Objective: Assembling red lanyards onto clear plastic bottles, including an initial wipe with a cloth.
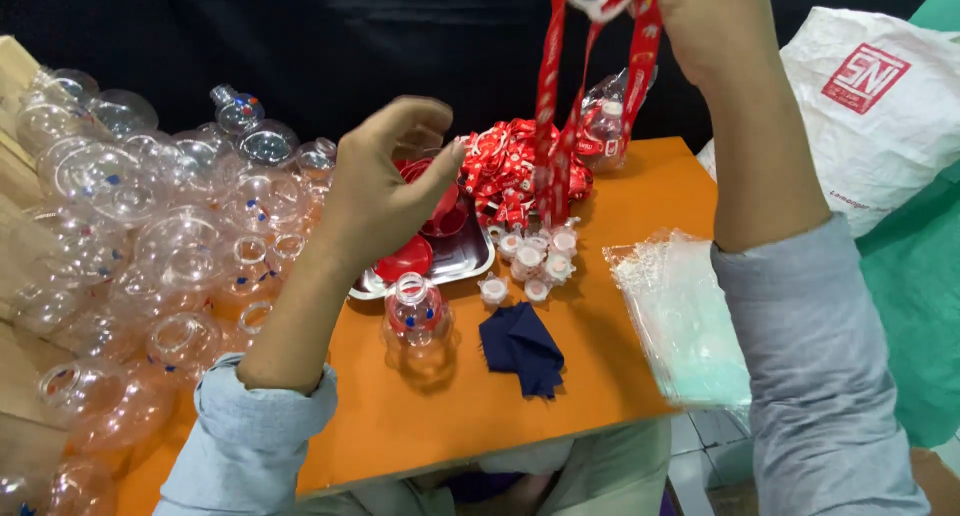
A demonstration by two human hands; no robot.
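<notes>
Your right hand (705,21) is raised above the far edge of the orange surface (440,416), its grip closed around the top of a red strap (548,86) that carries a white ring (590,1) at its upper end. The strap hangs straight down, its lower end reaching the heap of red straps (510,171) at the back of the surface. Judge the strap as light, soft and limp: it folds and swings freely, so hold it near the ring, where it is stiffest.

Your left hand (385,181) hovers over the metal tray (465,261), fingers curled and spread, thumb apart from them, holding nothing visible. Red caps (405,258) lie in the tray below it.

Just in front of the tray a clear round bottle (415,316) stands upright. Judge it as light, thin-walled and slippery, likely to dent under pressure; take it by the neck. A dark blue cloth (522,348) lies beside it, white caps (535,256) cluster behind, a stack of clear bags (680,321) lies to the right, and a pile of clear bottles (130,236) fills the left
</notes>
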